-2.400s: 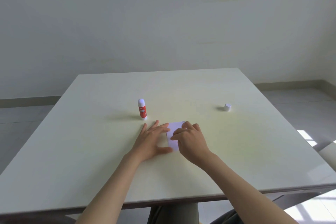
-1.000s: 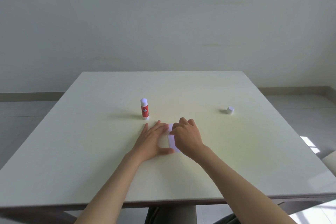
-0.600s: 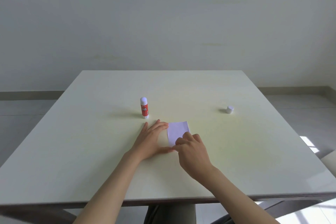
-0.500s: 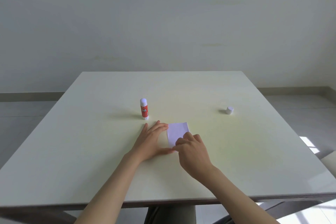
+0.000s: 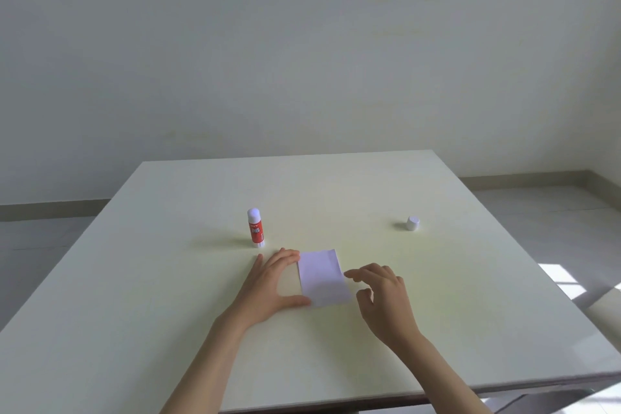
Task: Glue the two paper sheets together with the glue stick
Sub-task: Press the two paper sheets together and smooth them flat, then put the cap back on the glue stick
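Observation:
A small pale lilac paper (image 5: 323,276) lies flat on the cream table (image 5: 168,279); I make out only one sheet from here. My left hand (image 5: 271,286) rests flat at its left edge, fingertips and thumb touching the paper. Just right of the paper hovers my right hand (image 5: 383,296), fingers loosely curled and apart, holding nothing. The red glue stick (image 5: 255,227) stands upright without its cap, behind my left hand. Its white cap (image 5: 413,223) sits far to the right.
A plain wall stands behind the table's far edge. Grey floor and a sunlit patch (image 5: 564,279) show to the right. The near table edge runs just below my forearms.
My right hand came off the paper and moved to its right, uncovering the whole sheet. The left hand stayed at the paper's left edge. The camera shifted slightly.

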### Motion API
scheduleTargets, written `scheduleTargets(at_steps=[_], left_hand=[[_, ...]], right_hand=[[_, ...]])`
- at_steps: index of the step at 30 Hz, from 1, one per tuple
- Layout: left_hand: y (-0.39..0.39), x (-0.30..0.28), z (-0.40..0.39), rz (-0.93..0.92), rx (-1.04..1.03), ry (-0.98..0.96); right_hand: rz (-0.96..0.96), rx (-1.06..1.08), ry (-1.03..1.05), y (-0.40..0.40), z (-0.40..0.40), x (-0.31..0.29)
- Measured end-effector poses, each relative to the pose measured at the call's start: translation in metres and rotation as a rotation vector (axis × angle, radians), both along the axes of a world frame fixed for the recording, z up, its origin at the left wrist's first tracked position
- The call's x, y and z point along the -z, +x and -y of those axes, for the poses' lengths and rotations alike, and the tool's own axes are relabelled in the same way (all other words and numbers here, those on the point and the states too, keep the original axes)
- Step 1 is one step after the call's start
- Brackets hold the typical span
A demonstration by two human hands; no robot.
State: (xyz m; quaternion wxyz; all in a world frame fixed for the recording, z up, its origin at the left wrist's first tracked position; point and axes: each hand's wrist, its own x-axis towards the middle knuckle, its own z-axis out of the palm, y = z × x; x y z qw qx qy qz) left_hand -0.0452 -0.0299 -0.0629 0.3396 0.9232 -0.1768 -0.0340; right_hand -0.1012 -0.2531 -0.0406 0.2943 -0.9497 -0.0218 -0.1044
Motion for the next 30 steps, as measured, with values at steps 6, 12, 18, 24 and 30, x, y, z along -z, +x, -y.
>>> scheduleTargets(at_steps=[6, 12, 18, 24, 30], left_hand=[[-0.003, -0.006, -0.003, 0.094, -0.095, -0.25], [0.005, -0.025, -0.02, 0.479, -0.654, -0.469], [0.033, -0.024, -0.023, 0.17, -0.753, -0.405], [0.04, -0.014, -0.013, 0.13, -0.753, -0.471], [0.046, -0.018, -0.004, 0.233, -0.731, -0.448]], right_hand=[[0.047, 0.072, 0.083, 0.013, 0.018, -0.001], [0.091, 0.306, 0.091, 0.077, 0.071, -0.022], [-0.031, 0.397, 0.055, 0.105, 0.09, -0.009], [-0.05, 0.382, -0.011, 0.115, 0.093, 0.004], [0.084, 0.39, 0.169, 0.112, 0.083, 0.003]])
